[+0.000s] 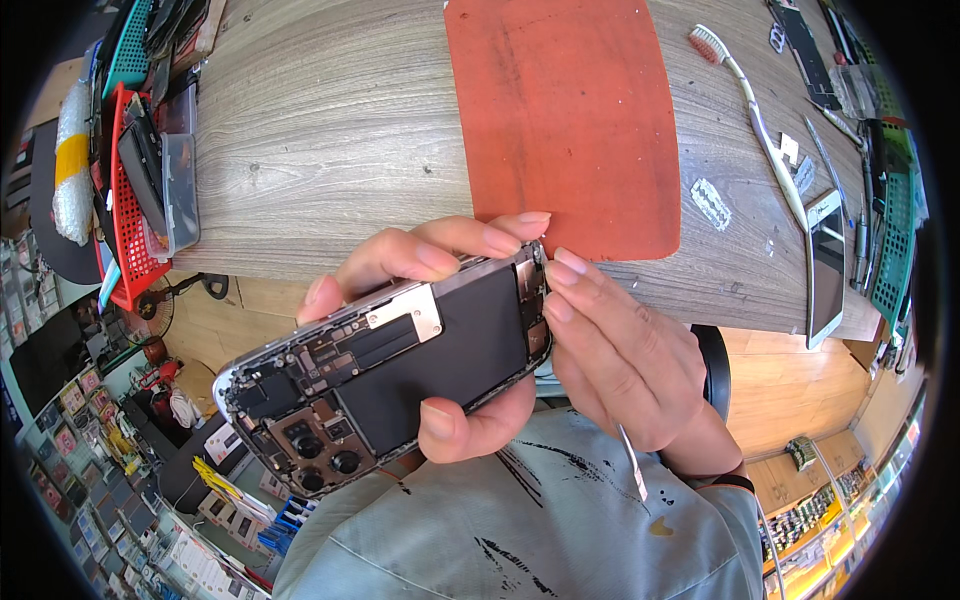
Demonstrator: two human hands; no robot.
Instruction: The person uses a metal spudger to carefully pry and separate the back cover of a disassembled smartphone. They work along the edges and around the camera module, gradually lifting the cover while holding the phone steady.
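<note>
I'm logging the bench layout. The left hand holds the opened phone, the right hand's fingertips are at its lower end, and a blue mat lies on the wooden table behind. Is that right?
Not quite: the mat is orange-red, not blue, as the head view shows. The rest stands: the left hand holds the opened phone, the right hand has its fingertips at the phone's lower end, and the mat lies on the wooden table behind.

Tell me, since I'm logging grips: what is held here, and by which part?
The left hand holds an opened phone across its middle, gripping both long edges. The right hand has its fingertips at the phone's bottom end.
</note>
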